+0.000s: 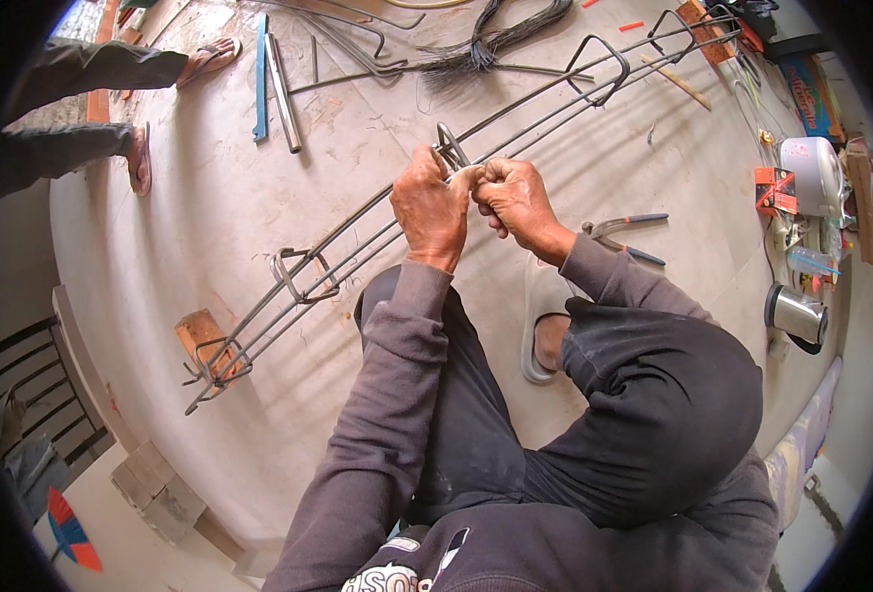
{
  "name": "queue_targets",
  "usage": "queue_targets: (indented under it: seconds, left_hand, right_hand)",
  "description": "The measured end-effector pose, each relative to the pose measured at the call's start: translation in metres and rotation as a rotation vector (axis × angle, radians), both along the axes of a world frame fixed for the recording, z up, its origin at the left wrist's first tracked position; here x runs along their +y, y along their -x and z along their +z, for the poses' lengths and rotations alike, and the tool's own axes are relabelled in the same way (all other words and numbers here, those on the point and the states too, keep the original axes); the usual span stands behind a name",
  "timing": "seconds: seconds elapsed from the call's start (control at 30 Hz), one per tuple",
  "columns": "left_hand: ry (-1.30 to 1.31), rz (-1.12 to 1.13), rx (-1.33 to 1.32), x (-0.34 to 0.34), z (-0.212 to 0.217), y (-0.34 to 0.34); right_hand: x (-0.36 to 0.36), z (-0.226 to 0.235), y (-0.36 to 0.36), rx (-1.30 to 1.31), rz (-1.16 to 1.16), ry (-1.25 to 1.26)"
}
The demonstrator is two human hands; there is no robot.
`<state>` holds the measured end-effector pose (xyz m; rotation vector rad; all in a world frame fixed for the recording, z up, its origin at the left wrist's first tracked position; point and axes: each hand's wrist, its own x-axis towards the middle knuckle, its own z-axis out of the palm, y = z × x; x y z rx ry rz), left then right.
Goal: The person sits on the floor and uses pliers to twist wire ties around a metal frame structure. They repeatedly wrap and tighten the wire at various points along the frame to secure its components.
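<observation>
Pale concrete floor [210, 227]. Lying on it: long rebar cage [358, 237] running lower left to upper right, pliers [626, 237] right of centre, tie-wire bundle [476, 49] at top, wood block [200, 335] lower left.

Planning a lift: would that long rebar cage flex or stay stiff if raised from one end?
The rebar cage would likely sag somewhat: long thin bars, only a few stirrups bracing them. Probably heavy for its slimness, being steel. Unlikely to roll, since the stirrups look rectangular and it rests on a wooden block.
</observation>
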<state>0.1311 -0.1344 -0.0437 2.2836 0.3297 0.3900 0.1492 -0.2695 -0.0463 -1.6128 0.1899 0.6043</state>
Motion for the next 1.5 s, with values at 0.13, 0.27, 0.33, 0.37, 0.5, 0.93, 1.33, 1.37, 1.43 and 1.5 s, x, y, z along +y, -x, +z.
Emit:
queue_targets:
  seconds: [0.13, 0.27, 0.33, 0.37, 0.5, 0.93, 1.33, 1.37, 1.43, 1.5]
  left_hand:
    - [0.075, 0.015, 0.052, 0.003, 0.005, -0.001]
    - [0.163, 0.015, 0.119, 0.006, 0.013, 0.0]
    - [0.199, 0.012, 0.128, 0.008, 0.009, -0.002]
    - [0.217, 0.012, 0.133, 0.009, 0.008, -0.002]
    - [0.205, -0.002, 0.13, 0.008, 0.006, -0.003]
    - [0.195, 0.011, 0.128, 0.008, 0.004, -0.003]
    - [0.235, 0.059, 0.126, -0.001, 0.011, 0.002]
    - [0.244, 0.063, 0.132, -0.002, 0.012, 0.002]
    - [0.245, 0.069, 0.141, -0.003, 0.012, 0.001]
    - [0.227, 0.071, 0.149, -0.003, 0.012, 0.001]
  right_hand:
    - [-0.002, -0.004, 0.003, 0.028, -0.003, -0.035]
    - [-0.002, -0.018, 0.006, 0.141, -0.092, -0.219]
    - [-0.003, -0.017, 0.009, 0.229, -0.126, -0.303]
    - [-0.006, -0.015, 0.011, 0.255, -0.121, -0.359]
    - [-0.02, 0.0, 0.017, 0.301, -0.027, -0.408]
    - [0.005, -0.004, 0.016, 0.018, -0.125, -0.174]
    - [0.0, -0.006, 0.016, 0.131, -0.156, -0.295]
    - [-0.002, -0.003, 0.017, 0.135, -0.14, -0.309]
    - [-0.007, 0.005, 0.018, 0.119, -0.079, -0.213]
    - [-0.009, 0.005, 0.017, 0.084, -0.037, -0.135]
